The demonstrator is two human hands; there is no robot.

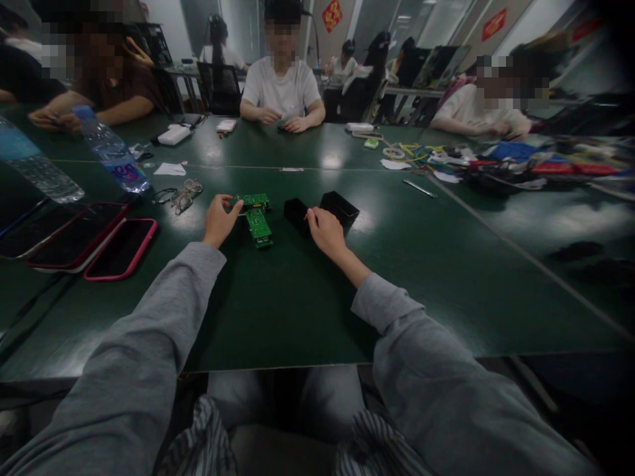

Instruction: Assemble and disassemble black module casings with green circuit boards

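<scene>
Head view: both grey-sleeved arms reach out over the dark green desk (pixel 297 311), with the nearer green circuit board (pixel 258 227) as the landmark. Just left of it, the left hand (pixel 219 220) pinches the edge of a second green board (pixel 253 200) lying directly behind the landmark and touching it. To the right, the right hand (pixel 325 231) rests with curled fingers on a small black housing (pixel 296 215); whether it truly grips cannot be told. A second black housing (pixel 340 206) lies just beyond that. The step in hand appears to be picking up parts for assembly; the next move probably calls for lifting a board clear and aligning it with a housing. Both boards are flat, green and populated with small components. Farther left lie spectacles (pixel 181 196), phones (pixel 122 248) and a water bottle (pixel 112 151).
</scene>
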